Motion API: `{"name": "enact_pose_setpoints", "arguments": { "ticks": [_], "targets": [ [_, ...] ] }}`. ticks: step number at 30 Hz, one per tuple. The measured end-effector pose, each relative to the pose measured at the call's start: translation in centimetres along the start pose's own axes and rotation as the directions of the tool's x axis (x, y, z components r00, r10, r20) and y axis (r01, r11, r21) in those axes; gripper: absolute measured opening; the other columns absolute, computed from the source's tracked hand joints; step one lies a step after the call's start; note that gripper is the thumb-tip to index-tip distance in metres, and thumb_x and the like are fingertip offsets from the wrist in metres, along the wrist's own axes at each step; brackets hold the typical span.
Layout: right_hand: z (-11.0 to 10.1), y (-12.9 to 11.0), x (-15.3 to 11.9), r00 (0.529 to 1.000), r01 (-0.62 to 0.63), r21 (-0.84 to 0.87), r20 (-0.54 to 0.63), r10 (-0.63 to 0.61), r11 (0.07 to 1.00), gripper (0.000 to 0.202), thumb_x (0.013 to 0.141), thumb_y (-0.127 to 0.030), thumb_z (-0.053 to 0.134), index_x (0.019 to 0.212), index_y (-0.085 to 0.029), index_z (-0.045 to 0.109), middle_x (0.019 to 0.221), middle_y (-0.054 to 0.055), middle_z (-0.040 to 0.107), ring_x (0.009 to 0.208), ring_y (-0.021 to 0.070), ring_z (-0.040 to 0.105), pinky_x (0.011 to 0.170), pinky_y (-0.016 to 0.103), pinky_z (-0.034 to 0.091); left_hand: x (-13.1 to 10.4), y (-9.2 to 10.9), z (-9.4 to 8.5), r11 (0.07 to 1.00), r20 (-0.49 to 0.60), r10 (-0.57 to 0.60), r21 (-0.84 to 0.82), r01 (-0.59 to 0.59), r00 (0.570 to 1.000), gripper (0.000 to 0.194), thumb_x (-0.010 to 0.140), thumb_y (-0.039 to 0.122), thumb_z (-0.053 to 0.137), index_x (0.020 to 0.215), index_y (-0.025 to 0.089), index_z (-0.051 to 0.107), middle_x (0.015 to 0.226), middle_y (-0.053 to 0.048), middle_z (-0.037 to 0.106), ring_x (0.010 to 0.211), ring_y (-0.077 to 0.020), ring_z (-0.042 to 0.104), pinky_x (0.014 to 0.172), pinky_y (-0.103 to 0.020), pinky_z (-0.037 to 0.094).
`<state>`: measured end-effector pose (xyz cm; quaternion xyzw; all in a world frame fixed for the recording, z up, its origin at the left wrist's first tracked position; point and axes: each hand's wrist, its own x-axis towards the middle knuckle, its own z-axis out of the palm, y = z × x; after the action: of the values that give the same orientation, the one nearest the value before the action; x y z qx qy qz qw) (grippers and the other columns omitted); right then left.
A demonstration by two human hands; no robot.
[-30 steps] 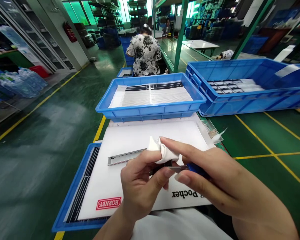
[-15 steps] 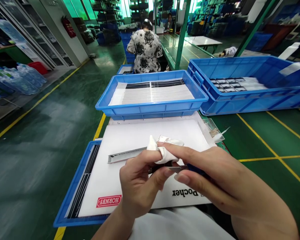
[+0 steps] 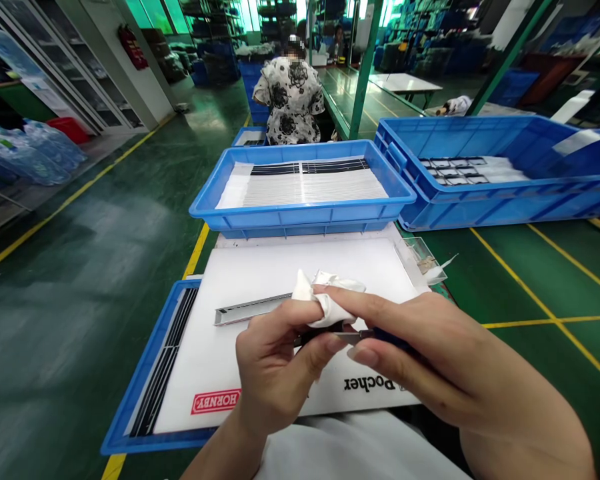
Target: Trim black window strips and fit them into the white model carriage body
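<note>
My left hand (image 3: pixel 280 363) is closed round a white cloth (image 3: pixel 333 310) and a small dark part (image 3: pixel 313 333), pinched between thumb and fingers. My right hand (image 3: pixel 420 347) grips a tool with a dark blue handle (image 3: pixel 390 339); its thin metal blade (image 3: pixel 350 337) touches or lies close to the dark part. The right index finger rests on the cloth. Behind my left hand, a long silver channel-shaped piece (image 3: pixel 245 312) lies on the white board (image 3: pixel 260 267), which bears red and black printing. My fingers hide much of the small part.
A blue tray (image 3: pixel 300 217) of strips stands beyond the board. Another blue tray (image 3: pixel 130 400) sticks out at the left. A large blue crate (image 3: pixel 510 200) is at the right, beside a small clear box (image 3: pixel 423 257). A person (image 3: pixel 291 100) sits ahead, facing away.
The view has shifted slightly. Both hands keep the same hold on the cloth, dark part and tool, with almost no visible movement.
</note>
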<state>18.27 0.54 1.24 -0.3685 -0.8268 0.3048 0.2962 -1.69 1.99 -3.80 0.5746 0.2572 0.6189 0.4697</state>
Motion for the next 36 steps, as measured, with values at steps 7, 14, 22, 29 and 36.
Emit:
{"name": "enact_pose_setpoints", "arguments": {
  "ticks": [7,14,22,29,36],
  "targets": [
    [0.16,-0.18,-0.08,1.000,0.006,0.011,-0.005,-0.006,1.000,0.047,0.114,-0.033,0.048,0.160,-0.028,0.042,0.104,-0.005,0.078,0.068,0.0088,0.064,0.067,0.022,0.044,0.00,0.03,-0.15,1.000,0.002,-0.005,-0.004,0.005,1.000,0.015,0.090,0.021,0.082,0.104,0.024,0.079,0.084,-0.003,0.083,0.068,-0.0182,0.076,0.060,-0.028,0.064],
    [0.02,-0.28,-0.05,1.000,0.003,0.010,-0.002,-0.003,1.000,0.047,0.114,-0.031,0.049,0.160,-0.027,0.042,0.101,-0.004,0.078,0.065,0.0092,0.062,0.066,0.022,0.044,0.04,0.23,-0.01,1.000,-0.011,-0.023,0.012,0.023,1.000,0.010,0.090,0.026,0.082,0.100,0.024,0.080,0.081,-0.003,0.082,0.065,-0.0184,0.075,0.057,-0.029,0.063],
    [0.12,-0.34,-0.08,1.000,-0.007,0.010,0.001,0.007,1.000,0.047,0.114,-0.035,0.048,0.160,-0.028,0.041,0.103,-0.005,0.078,0.068,0.0086,0.063,0.066,0.022,0.044,-0.09,0.24,0.06,0.999,-0.011,-0.036,0.017,0.036,0.999,0.010,0.091,0.029,0.082,0.098,0.023,0.079,0.080,-0.004,0.082,0.064,-0.0173,0.073,0.056,-0.028,0.062],
    [0.14,-0.47,-0.21,1.000,-0.003,0.004,0.001,0.003,1.000,0.046,0.114,-0.032,0.048,0.159,-0.026,0.042,0.104,-0.005,0.078,0.067,0.0082,0.063,0.067,0.021,0.044,-0.27,0.24,0.10,0.999,-0.009,-0.034,-0.006,0.034,0.999,0.010,0.091,0.025,0.082,0.100,0.024,0.079,0.081,-0.003,0.082,0.067,-0.0176,0.074,0.059,-0.029,0.063],
    [0.12,-0.54,-0.33,1.000,-0.016,-0.002,0.011,0.016,1.000,0.046,0.114,-0.032,0.048,0.159,-0.028,0.041,0.104,-0.004,0.078,0.067,0.0098,0.063,0.065,0.023,0.043,-0.15,0.31,0.14,1.000,-0.003,-0.022,0.003,0.022,1.000,0.010,0.090,0.026,0.082,0.099,0.023,0.078,0.081,-0.004,0.082,0.067,-0.0201,0.076,0.059,-0.031,0.066]
  ]
}}
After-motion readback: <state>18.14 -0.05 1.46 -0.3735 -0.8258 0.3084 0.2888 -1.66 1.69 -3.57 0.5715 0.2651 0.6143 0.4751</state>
